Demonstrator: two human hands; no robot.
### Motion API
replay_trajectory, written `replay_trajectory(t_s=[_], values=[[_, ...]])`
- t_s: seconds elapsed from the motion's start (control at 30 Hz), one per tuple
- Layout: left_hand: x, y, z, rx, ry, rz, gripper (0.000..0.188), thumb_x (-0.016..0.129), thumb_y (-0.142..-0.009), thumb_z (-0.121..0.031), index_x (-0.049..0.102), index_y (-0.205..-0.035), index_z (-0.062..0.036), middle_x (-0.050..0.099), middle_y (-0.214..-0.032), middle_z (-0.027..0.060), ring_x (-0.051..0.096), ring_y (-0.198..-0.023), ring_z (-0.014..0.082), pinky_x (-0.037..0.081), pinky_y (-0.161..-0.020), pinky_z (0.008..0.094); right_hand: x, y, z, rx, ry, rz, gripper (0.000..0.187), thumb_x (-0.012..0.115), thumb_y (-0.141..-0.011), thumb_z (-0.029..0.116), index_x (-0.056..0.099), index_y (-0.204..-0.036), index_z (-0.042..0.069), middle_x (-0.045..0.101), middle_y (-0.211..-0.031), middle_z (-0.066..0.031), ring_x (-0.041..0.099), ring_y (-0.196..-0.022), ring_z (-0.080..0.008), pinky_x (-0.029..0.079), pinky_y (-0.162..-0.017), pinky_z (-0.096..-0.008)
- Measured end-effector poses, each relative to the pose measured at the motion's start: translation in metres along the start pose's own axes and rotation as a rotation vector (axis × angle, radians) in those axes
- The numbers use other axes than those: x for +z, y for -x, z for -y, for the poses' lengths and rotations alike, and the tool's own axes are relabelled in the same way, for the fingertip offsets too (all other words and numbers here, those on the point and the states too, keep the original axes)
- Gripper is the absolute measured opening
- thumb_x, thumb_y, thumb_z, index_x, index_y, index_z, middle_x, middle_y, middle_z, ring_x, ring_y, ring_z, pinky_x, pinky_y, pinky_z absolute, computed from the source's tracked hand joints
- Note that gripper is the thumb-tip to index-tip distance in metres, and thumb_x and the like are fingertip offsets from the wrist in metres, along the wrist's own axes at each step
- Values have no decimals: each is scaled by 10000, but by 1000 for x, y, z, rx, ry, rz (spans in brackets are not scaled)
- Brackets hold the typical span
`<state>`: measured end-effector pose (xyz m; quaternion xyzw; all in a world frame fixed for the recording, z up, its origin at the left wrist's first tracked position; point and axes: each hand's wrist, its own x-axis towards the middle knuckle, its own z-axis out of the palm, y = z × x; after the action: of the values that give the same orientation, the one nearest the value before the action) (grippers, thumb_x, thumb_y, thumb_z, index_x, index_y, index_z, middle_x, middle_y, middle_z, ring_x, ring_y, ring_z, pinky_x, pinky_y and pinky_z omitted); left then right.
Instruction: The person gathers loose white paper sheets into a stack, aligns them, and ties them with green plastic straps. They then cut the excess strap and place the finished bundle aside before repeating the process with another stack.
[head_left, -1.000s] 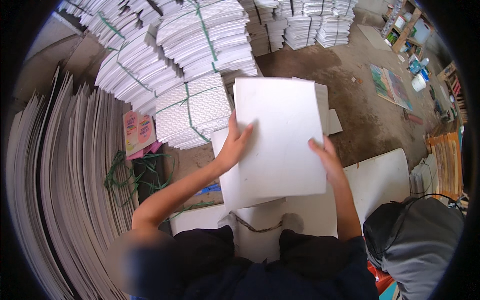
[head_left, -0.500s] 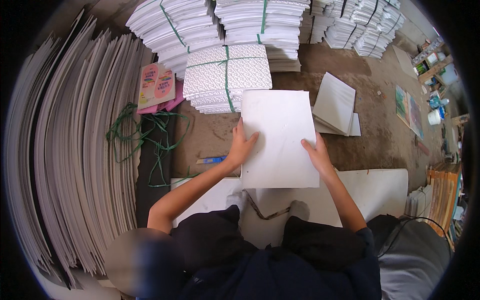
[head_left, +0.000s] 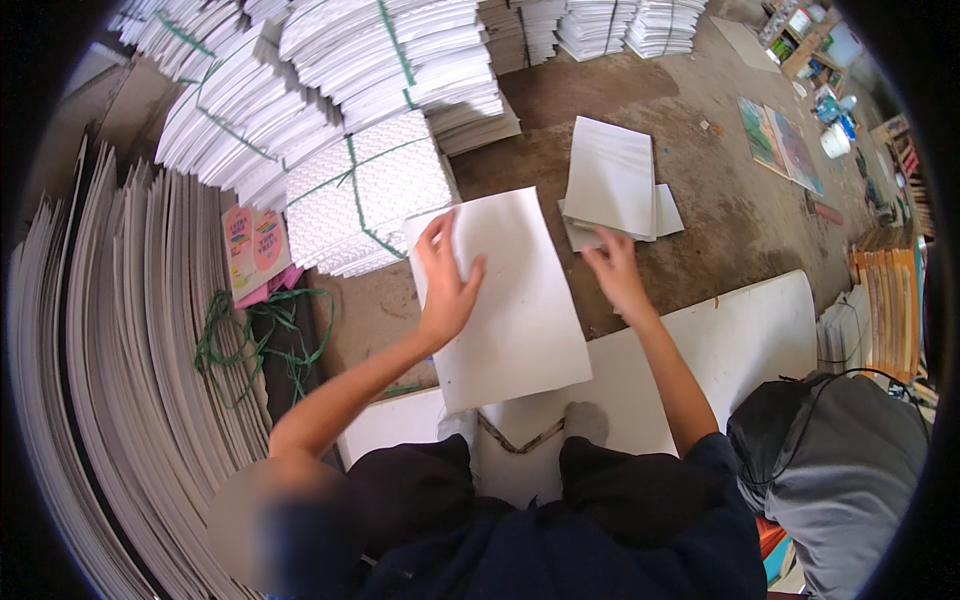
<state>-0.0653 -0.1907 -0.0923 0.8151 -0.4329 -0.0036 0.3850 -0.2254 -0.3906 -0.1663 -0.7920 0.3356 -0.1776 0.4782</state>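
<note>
The left hand (head_left: 447, 283) lies flat with fingers spread on a large white sheet (head_left: 500, 300), pressing on its upper left part; the sheet rests tilted on the dirt floor (head_left: 700, 200) in front of the person, its lower edge overlapping a white board (head_left: 740, 340) that lies flat across the person's front. The right hand (head_left: 615, 270) is open with fingers loosely curled, holding nothing, positioned just off the sheet's right edge and near the lower corner of a small stack of white sheets (head_left: 612, 185) lying on the floor beyond it. Whether the right fingertips touch that stack cannot be told. Directly ahead of the left hand stands a bundle of patterned white sheets (head_left: 365, 195) tied with green strapping, just beside the large sheet's upper left corner. Behind it rise further strapped bundles of white paper (head_left: 380, 60), crowding the far side. A pink printed pack (head_left: 255, 250) leans next to the patterned bundle, and loose green strapping (head_left: 260, 335) lies tangled on the floor to the left. Tall grey boards (head_left: 110, 380) stand on edge along the whole left side. A grey bag (head_left: 850, 470) sits at the lower right, close to the person's right arm. Coloured printed sheets (head_left: 780, 140) lie well apart at the upper right.
</note>
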Motion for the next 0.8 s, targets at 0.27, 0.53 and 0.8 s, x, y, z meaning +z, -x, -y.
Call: replay_trajectory(t_s=[0.27, 0.53, 0.8], values=[[186, -142, 4, -201, -30, 584, 716, 572, -782, -286, 209, -1299, 51, 297, -1267, 287, 302, -1179, 395, 265, -993, 425, -64, -83, -140, 437, -8, -302, 473, 493, -824, 223, 427, -1203, -53, 471, -1184, -253, 489, -1073, -323, 389, -889, -366], [296, -148, 51, -663, -52, 851, 815, 563, -774, -387, 139, -1305, 63, 295, -1289, 293, 309, -1185, 426, 294, -973, 459, -41, -89, -148, 425, 3, -276, 540, 516, -802, 228, 372, -1229, -70, 496, -1101, -289, 466, -1072, -380, 323, -943, -412], [264, -155, 2, -714, -28, 701, 775, 559, -772, -439, 218, -1242, 73, 419, -1213, 265, 372, -1152, 395, 324, -943, 449, -72, -101, -101, 550, -553, -219, 412, 527, -845, 233, 393, -1108, -54, 541, -968, -180, 602, -807, -233, 543, -533, -297]])
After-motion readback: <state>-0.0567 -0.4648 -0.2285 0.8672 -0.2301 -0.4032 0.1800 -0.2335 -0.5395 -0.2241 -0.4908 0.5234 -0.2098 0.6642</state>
